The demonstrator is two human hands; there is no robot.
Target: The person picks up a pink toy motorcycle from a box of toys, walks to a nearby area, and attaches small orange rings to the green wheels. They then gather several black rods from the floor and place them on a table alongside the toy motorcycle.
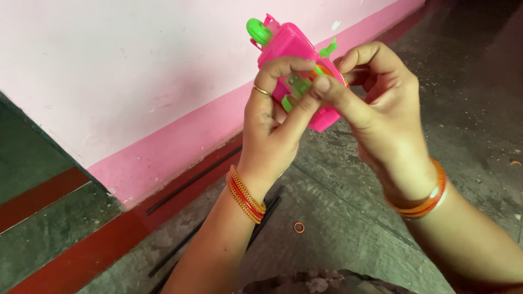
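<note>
Pink toy point(291, 46), green wheel point(258, 31): grasped by left hand point(272, 117) and right hand point(376, 103). Orange ring point(299, 227) on near floor point(463, 109). Best handled steady, fingertips working gently.

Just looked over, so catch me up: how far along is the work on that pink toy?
Done: cannot tell, though a green wheel already sits on the pink toy. In hand: the left hand holds it up, while the right hand pinches an orange piece. Left: a small orange ring lies on the floor.
</note>
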